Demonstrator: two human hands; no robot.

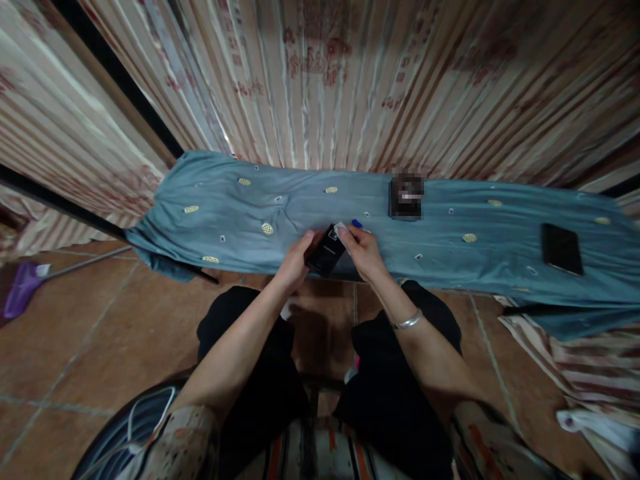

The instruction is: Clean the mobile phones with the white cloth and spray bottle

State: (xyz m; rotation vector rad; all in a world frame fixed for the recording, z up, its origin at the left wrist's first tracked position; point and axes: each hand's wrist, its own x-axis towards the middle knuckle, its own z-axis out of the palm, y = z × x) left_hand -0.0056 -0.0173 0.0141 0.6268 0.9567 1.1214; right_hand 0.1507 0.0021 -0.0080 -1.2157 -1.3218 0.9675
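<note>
My left hand (296,257) is closed around the left edge of a black phone (326,255), whose back with its camera faces up. The phone is tilted, above the front edge of the cloth-covered surface. In my right hand (365,253), the fingers pinch a small white wipe (341,229), pressed at the phone's upper right corner beside the camera. Just behind my right fingers, a small blue item (357,224) shows in part; its kind is hidden.
A blue-green patterned cloth (300,200) covers the long narrow surface. On it are a dark, partly blurred-out block (406,200) and a flat black device (563,249). Curtains (320,87) hang behind. A purple broom (25,287) lies at left, and a white cable (135,420) at lower left.
</note>
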